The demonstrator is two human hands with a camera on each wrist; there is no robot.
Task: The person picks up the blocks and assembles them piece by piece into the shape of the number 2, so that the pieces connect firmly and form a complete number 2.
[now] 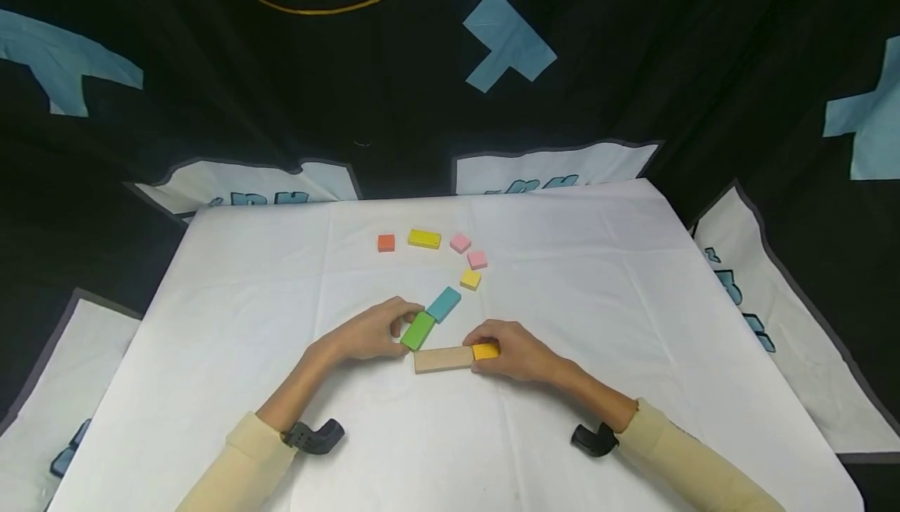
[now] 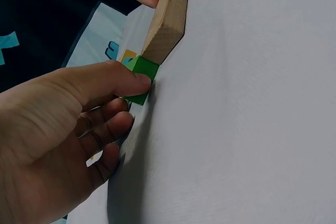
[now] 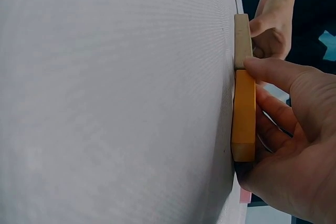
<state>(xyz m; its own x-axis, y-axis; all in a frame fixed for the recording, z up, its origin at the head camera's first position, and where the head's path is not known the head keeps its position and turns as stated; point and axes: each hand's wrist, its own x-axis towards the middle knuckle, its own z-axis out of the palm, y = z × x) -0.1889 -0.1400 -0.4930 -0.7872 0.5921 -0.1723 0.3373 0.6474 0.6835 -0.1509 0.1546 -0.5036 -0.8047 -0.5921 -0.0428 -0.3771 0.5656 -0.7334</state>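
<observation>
My left hand (image 1: pixel 380 330) grips a green block (image 1: pixel 418 331) between thumb and fingers, its upper end against a blue block (image 1: pixel 444 305). At the lower end of the green block lies a long plain wooden block (image 1: pixel 443 359), lying crosswise on the table. An orange-yellow block (image 3: pixel 244 114) sits end to end with the wooden one, held by my right hand (image 1: pixel 516 352). The thumb of that hand rests near the joint between the two. In the left wrist view the green block (image 2: pixel 143 77) touches the end of the wooden block (image 2: pixel 168 22).
Beyond the hands, a yellow block (image 1: pixel 470 279), two pink blocks (image 1: pixel 460 243), a longer yellow block (image 1: pixel 425 238) and an orange-red block (image 1: pixel 386 243) curve away to the back. A white cloth covers the table (image 1: pixel 598 277); a black patterned curtain (image 1: pixel 394 90) hangs behind.
</observation>
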